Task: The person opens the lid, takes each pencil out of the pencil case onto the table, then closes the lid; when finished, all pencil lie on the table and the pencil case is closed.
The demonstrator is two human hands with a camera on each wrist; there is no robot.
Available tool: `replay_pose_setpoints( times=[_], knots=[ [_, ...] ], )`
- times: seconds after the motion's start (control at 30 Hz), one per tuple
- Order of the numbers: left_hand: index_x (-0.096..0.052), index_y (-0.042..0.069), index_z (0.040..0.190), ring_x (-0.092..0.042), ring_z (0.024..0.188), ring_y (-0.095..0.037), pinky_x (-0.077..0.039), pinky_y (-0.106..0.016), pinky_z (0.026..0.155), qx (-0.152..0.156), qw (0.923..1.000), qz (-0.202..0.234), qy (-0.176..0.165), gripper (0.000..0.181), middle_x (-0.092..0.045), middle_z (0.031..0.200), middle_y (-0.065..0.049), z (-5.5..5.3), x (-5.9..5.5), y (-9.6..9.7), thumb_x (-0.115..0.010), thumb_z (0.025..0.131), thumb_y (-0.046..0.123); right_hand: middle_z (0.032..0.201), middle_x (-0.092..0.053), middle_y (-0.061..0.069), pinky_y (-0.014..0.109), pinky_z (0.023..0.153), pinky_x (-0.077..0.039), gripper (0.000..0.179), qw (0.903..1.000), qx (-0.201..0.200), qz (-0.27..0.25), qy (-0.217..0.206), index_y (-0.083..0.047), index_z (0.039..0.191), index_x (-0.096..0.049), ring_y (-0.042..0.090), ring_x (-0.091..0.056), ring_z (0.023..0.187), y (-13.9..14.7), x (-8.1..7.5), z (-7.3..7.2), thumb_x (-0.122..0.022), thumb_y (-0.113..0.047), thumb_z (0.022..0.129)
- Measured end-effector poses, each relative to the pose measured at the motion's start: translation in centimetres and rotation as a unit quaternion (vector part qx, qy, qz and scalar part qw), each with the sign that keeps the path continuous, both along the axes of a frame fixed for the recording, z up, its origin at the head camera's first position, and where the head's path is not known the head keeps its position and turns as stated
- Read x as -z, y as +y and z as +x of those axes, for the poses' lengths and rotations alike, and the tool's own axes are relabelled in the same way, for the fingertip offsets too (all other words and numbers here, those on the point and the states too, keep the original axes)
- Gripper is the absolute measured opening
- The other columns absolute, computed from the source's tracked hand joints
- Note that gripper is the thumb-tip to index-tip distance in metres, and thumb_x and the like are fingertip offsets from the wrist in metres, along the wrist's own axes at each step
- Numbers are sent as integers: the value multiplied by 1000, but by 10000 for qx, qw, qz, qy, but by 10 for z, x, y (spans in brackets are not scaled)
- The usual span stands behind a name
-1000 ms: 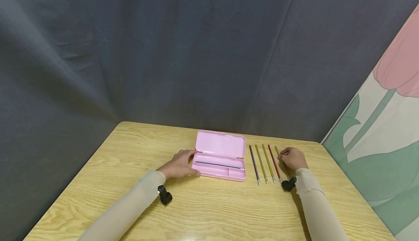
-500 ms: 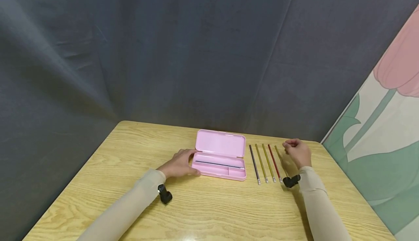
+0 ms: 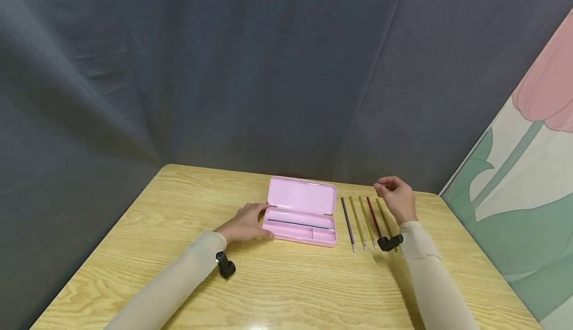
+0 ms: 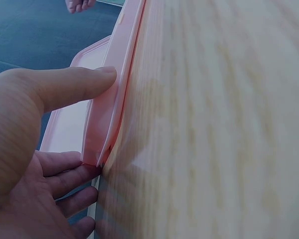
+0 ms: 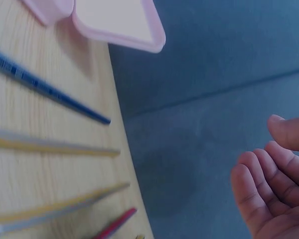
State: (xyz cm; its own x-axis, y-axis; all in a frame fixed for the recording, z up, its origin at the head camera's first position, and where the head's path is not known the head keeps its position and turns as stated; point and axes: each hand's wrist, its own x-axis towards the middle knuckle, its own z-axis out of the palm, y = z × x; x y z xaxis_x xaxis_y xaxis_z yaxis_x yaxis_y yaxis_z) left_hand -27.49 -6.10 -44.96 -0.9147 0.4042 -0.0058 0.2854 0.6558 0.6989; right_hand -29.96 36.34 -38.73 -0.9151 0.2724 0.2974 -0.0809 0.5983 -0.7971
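An open pink pencil case (image 3: 293, 240) lies on the table, lid tilted back, with a dark pencil (image 3: 291, 223) in its long compartment. My left hand (image 3: 243, 225) holds the case's left end; in the left wrist view its thumb (image 4: 84, 84) presses the front wall and fingertips touch the end. To the right, pencils lie in a row: dark blue (image 3: 347, 223), two yellow, red (image 3: 372, 213) and another yellow (image 3: 382, 214). My right hand (image 3: 398, 198) hovers over the row's far right end, fingers loosely bent, nothing in it. Its wrist camera hides the red pencil's eraser end.
The wooden table (image 3: 268, 285) ends just behind the case and pencils. A dark grey curtain (image 3: 250, 81) hangs beyond that edge. On the right stands a panel (image 3: 515, 200) with painted tulips.
My right hand has risen away from the rightmost yellow pencil, first up and right, then left toward the red one. That pencil stays on the table. The left hand keeps still.
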Motion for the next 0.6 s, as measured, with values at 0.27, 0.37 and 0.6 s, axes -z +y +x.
replay_pose_setpoints(
  times=[0.27,0.37,0.6],
  knots=[
    [-44,13,152,-39,145,-31,-34,-53,120,-17,10000,-49,-26,91,-47,156,-9,0,-1,1,-86,77,42,97,-73,8,14,65,-53,26,9986,-292,374,241,-7,112,-71,-2,-65,74,-28,-7,-2,-71,-28,96],
    [-44,12,153,-39,145,-31,-34,-53,120,-9,10000,-59,-18,91,-47,156,-9,0,-1,1,-85,77,42,100,-74,12,14,65,-52,27,9977,-382,481,297,-7,112,-71,-3,-63,73,-37,-8,-3,-71,-28,96],
    [-44,13,152,-38,145,-31,-33,-53,120,12,10000,-35,-35,91,-47,156,-9,0,-1,0,-85,77,42,100,-74,12,15,65,-51,26,9962,-636,531,260,-4,113,-70,1,-63,75,-61,-9,-2,-71,-23,95]
  ],
)
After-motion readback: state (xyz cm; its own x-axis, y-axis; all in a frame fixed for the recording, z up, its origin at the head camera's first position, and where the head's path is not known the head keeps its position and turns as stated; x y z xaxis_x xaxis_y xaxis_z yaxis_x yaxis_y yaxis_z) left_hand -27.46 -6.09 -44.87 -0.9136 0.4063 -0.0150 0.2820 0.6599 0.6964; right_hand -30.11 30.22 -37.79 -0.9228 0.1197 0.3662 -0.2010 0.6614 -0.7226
